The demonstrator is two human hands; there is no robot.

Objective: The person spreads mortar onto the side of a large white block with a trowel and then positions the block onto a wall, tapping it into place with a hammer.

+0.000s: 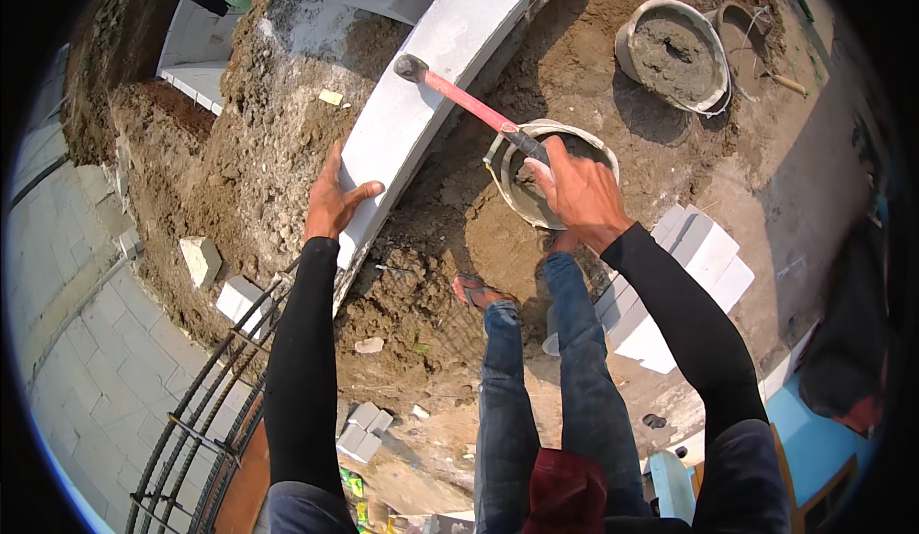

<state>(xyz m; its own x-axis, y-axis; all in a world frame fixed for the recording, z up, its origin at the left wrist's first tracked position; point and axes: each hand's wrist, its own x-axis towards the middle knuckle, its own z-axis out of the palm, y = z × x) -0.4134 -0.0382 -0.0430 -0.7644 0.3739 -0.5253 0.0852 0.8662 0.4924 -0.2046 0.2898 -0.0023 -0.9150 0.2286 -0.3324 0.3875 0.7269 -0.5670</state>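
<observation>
My right hand (pixel 586 197) is closed round the dark grip of a rubber mallet (pixel 469 103) with a red shaft. Its black head lies over the top of a long row of white blocks (pixel 450 27); I cannot tell whether it touches. At the left edge of that row my left hand (pixel 332 197) rests with fingers stretched and the thumb apart over the white surface. Beneath my right hand stands a bucket (pixel 504 175) with grey mortar in it, partly hidden by the hand and mallet.
A second bucket of mortar (pixel 673 55) stands at the far right, beside another container (pixel 742 41). White blocks (pixel 697 256) are stacked right of my legs. A steel rebar cage (pixel 196 429) lies at lower left. Loose soil (pixel 402 295) surrounds my sandalled foot (pixel 476 292).
</observation>
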